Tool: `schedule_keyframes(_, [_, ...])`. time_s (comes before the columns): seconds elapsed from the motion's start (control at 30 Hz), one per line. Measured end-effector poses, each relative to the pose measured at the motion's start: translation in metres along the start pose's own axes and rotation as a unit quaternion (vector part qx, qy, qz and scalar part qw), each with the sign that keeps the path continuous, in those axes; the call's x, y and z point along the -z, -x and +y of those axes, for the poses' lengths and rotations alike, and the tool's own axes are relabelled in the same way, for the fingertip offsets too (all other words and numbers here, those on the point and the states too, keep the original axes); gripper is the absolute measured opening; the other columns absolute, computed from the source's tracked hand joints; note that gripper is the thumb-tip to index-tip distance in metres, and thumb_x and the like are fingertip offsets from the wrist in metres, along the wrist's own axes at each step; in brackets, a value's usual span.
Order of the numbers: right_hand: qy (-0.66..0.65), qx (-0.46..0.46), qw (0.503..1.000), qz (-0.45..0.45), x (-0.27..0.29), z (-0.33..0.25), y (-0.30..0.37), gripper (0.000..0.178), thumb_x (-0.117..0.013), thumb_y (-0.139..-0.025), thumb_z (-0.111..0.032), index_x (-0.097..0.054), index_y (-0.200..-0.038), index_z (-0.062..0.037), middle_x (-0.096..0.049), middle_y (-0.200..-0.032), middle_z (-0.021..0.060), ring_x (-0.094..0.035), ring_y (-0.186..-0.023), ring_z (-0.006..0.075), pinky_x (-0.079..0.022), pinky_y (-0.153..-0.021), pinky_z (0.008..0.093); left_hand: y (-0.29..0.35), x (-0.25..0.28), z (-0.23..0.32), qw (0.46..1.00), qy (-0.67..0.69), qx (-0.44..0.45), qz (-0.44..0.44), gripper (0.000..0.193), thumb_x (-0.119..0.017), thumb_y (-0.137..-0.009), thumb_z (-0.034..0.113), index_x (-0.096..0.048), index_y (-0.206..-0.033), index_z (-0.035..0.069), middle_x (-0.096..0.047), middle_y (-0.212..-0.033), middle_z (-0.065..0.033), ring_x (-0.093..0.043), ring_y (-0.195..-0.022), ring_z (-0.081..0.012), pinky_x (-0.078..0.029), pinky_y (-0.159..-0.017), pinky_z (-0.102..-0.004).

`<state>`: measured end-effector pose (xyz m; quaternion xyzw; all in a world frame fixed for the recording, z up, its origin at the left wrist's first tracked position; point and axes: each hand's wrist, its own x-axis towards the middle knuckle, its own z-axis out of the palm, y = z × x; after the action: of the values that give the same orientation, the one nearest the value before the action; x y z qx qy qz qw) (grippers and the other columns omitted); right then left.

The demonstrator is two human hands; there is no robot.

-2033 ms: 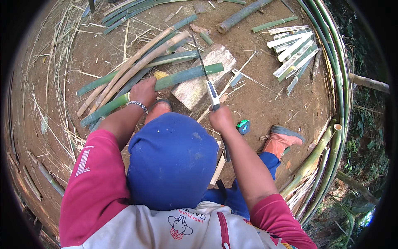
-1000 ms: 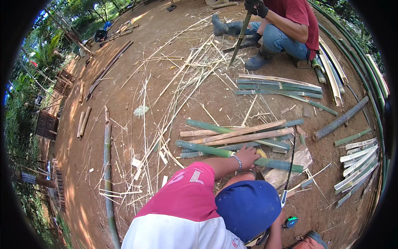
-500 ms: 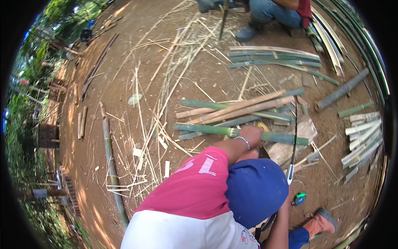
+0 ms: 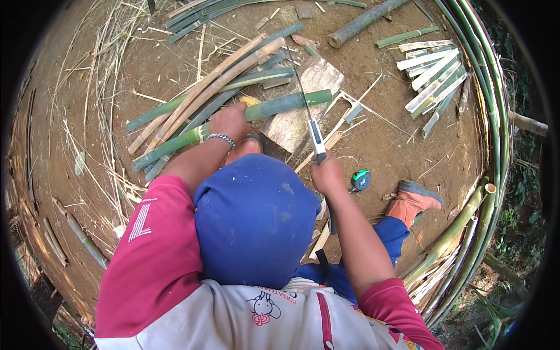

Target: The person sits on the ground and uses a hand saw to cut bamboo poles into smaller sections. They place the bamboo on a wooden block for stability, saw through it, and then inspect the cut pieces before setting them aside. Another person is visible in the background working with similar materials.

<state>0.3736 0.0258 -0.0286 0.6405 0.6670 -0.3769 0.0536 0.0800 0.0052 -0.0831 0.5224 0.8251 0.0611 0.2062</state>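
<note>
My left hand [image 4: 229, 121] is wrapped round a green bamboo piece [image 4: 189, 139], pressing it down beside a boot. My right hand [image 4: 328, 173] grips the dark handle of a hand saw [image 4: 315, 137] with a light grey front part. Its thin blade crosses the bamboo close to the right end, over a flat, pale slab [image 4: 289, 129] on the ground. Whether the teeth are in the bamboo is hard to tell. Brown and green bamboo lengths [image 4: 219, 79] lie in a loose pile just beyond my left hand.
A tape measure [image 4: 361, 179] lies right of my right hand. Split bamboo pieces [image 4: 434, 73] are heaped at the upper right, near a thick bamboo pole [image 4: 367, 23]. Long green poles [image 4: 494, 116] curve along the right side. Thin slivers [image 4: 96, 87] litter the ground at left.
The view has swung right and down, so the bamboo sits farther left and my right hand shows. The other person has left the picture. My left hand keeps its hold on the bamboo.
</note>
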Motion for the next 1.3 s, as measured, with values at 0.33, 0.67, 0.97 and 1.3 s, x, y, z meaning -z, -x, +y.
schedule_keyframes(0.33, [-0.016, 0.015, 1.0, 0.011, 0.004, -0.02, -0.019, 0.024, -0.057, -0.09, -0.017, -0.063, -0.107, -0.0007, -0.067, -0.096, 0.0291, -0.065, -0.091, 0.0467, -0.052, -0.078, 0.0499, 0.002, 0.01, 0.01, 1.0, -0.002, -0.002, -0.011, 0.017, -0.064, -0.081, 0.017, -0.066, -0.097, 0.012, -0.072, -0.094, -0.0162, -0.069, -0.09, -0.0363, -0.054, -0.079, -0.048])
schedule_keyframes(0.67, [0.024, -0.016, 1.0, 0.004, -0.006, 0.023, 0.018, 0.023, -0.057, -0.086, -0.011, -0.064, -0.106, 0.0, -0.068, -0.095, 0.0287, -0.067, -0.091, 0.0446, -0.054, -0.079, 0.0501, 0.002, 0.003, 0.005, 0.999, 0.019, -0.017, 0.022, 0.016, -0.066, -0.08, 0.018, -0.063, -0.094, 0.011, -0.071, -0.088, -0.0167, -0.068, -0.087, -0.0392, -0.052, -0.077, -0.0512])
schedule_keyframes(0.97, [0.011, -0.025, 1.0, 0.0, -0.01, 0.084, 0.08, 0.028, -0.062, -0.085, -0.01, -0.064, -0.111, -0.001, -0.068, -0.098, 0.0286, -0.066, -0.096, 0.0446, -0.053, -0.082, 0.0502, -0.005, 0.002, -0.004, 0.999, 0.015, 0.001, 0.034, 0.016, -0.067, -0.08, 0.018, -0.063, -0.093, 0.011, -0.071, -0.091, -0.0174, -0.068, -0.088, -0.0379, -0.053, -0.078, -0.0505])
schedule_keyframes(1.3, [0.025, -0.034, 0.999, -0.003, -0.013, 0.045, 0.071, 0.031, -0.061, -0.085, -0.009, -0.063, -0.115, -0.0059, -0.068, -0.106, 0.0259, -0.065, -0.102, 0.0429, -0.053, -0.089, 0.0477, 0.003, 0.009, 0.002, 1.0, 0.015, 0.007, -0.004, 0.018, -0.067, -0.079, 0.016, -0.064, -0.096, 0.01, -0.071, -0.095, -0.0171, -0.069, -0.09, -0.0381, -0.053, -0.079, -0.0499])
